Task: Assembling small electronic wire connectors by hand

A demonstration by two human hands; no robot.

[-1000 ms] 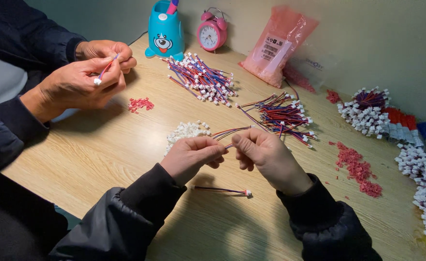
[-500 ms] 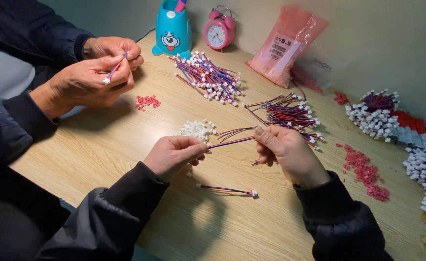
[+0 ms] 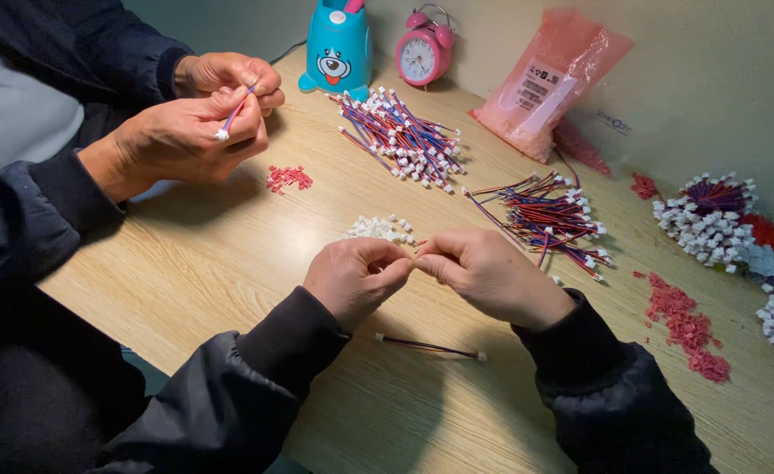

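Note:
My left hand (image 3: 357,277) and my right hand (image 3: 489,275) meet fingertip to fingertip over the wooden table (image 3: 229,263), pinching a small wire end between them; only a sliver of it shows. Just behind my left hand lies a small heap of white connectors (image 3: 380,229). A finished wire lead (image 3: 431,348) with white ends lies on the table below my hands. A bundle of red and blue wires (image 3: 549,215) sits behind my right hand.
Another person's hands (image 3: 195,123) at the upper left hold a wire with a white plug, with red bits (image 3: 288,178) beside them. A pile of finished leads (image 3: 400,139), blue holder (image 3: 338,48), pink alarm clock (image 3: 424,51), pink bag (image 3: 554,79), and red scraps (image 3: 687,323) ring the table.
My hands have come together from slightly apart, and the wire that stretched between them is now hidden in my fingers. The other person's hands shifted a little.

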